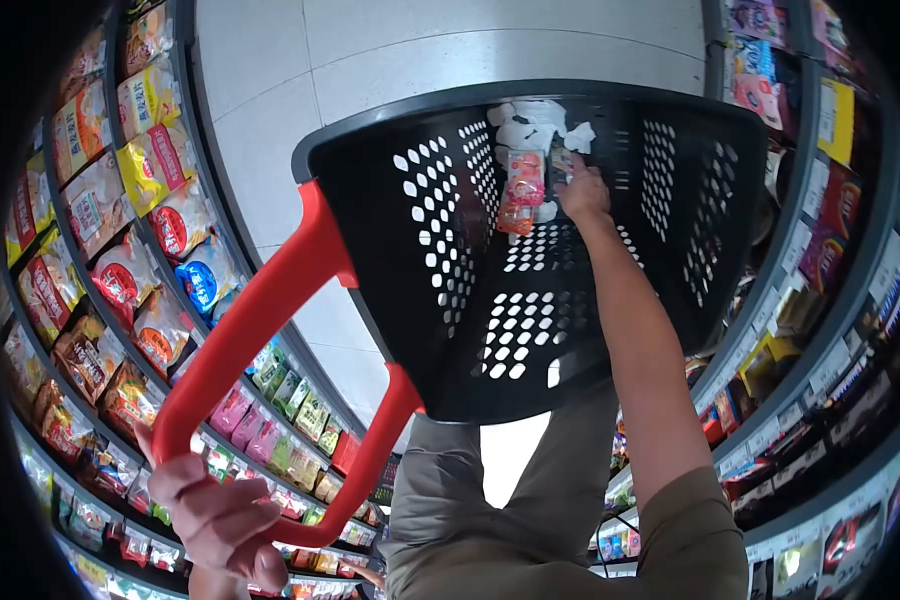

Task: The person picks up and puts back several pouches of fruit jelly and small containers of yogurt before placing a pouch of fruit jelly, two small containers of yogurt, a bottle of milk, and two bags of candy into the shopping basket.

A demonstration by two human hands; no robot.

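My left hand (215, 515) is wrapped round the long red handle (255, 310) of a black plastic shopping basket (370, 190). The basket is tipped so that I look down into it, and its walls and base are pierced with many oval holes. My right arm reaches inside, and my right hand (583, 192) has its fingers closed at a small packet (564, 163) near the far end. Just left of that hand lies a clear packet with pink and orange-red parts (522, 190). Crumpled white packaging (530, 125) sits beyond them, against the far wall.
Shelves of bagged snacks (160, 160) curve along the left side. On the right, more shelves hold colourful packets (835, 215) behind price-label strips (815, 200). Pale floor tiles (400, 45) show beyond the basket, and my legs (440, 490) are below it.
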